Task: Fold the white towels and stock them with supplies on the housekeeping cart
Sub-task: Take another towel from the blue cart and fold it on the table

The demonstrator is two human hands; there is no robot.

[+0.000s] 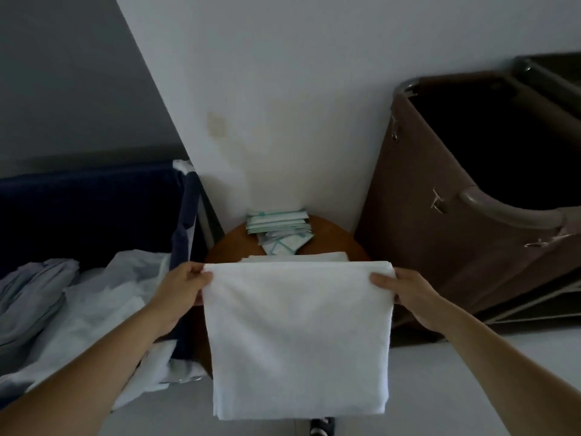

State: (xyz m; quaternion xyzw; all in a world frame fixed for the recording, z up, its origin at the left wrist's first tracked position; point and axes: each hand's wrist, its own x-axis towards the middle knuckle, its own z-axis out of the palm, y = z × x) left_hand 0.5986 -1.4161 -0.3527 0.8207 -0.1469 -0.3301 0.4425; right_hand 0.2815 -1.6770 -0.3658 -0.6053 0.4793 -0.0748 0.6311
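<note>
left hand (182,287) and right hand (405,294) have fingers (192,269) clamped on the white towel (298,335) top corners so it hangs flat by the tabletop (232,243), guessing another fold's next

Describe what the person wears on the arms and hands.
Nothing shows on either. The left hand and right hand are bare, with no gloves, rings or watch visible. The left forearm and right forearm are uncovered to the frame edge; no sleeve is in view.

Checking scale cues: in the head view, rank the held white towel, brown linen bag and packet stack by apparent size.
1. brown linen bag, cropped at the edge.
2. white towel, enlarged by nearness.
3. packet stack, clearly smallest.
</note>
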